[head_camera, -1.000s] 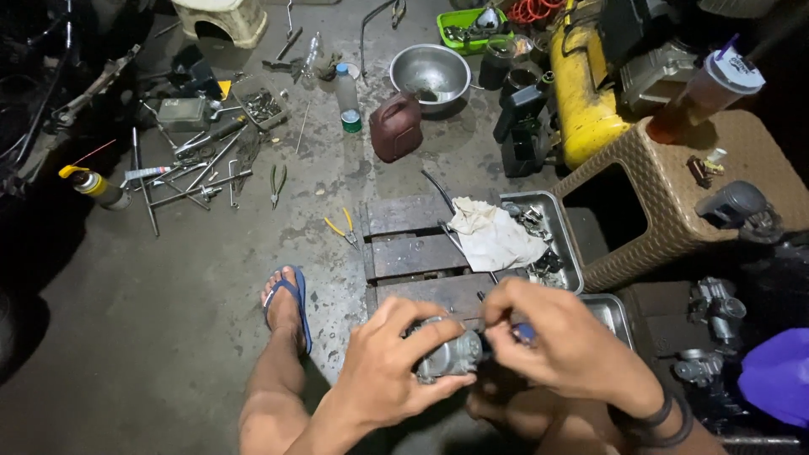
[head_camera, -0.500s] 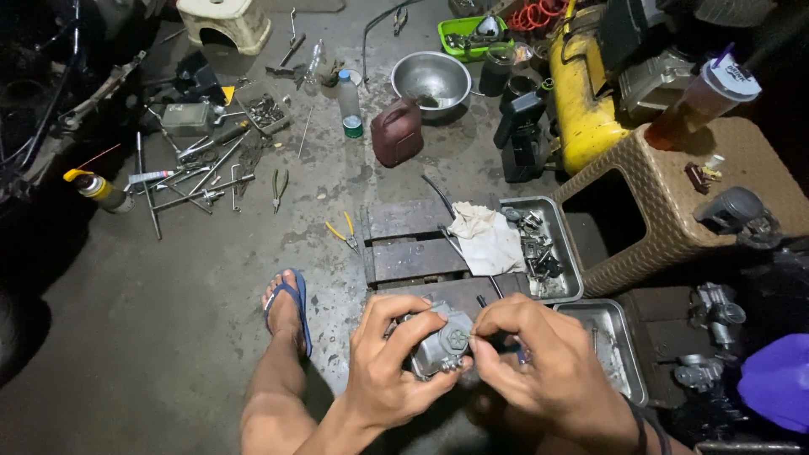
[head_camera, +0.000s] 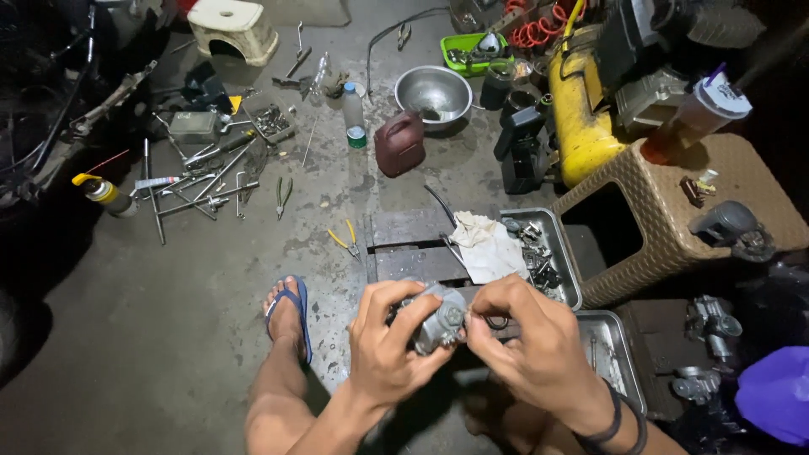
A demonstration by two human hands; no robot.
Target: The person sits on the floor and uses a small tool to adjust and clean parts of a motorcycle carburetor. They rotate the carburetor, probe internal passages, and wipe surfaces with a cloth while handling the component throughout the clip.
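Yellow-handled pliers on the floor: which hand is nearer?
Left. The left hand is just below-right of the yellow-handled pliers; the right hand is farther right, beyond the grey metal part.

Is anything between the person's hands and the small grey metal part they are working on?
Nothing visible. The left hand grips the grey metal part directly, and the right hand pinches at its right side, above the wooden pallet.

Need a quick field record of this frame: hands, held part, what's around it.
left hand: grips a grey metal engine part
right hand: fingertips pinch at the part's right side
tray: holds small metal parts, white rag draped over its left edge
floor left: scattered hand tools, yellow-handled pliers
behind: steel bowl, dark red jug
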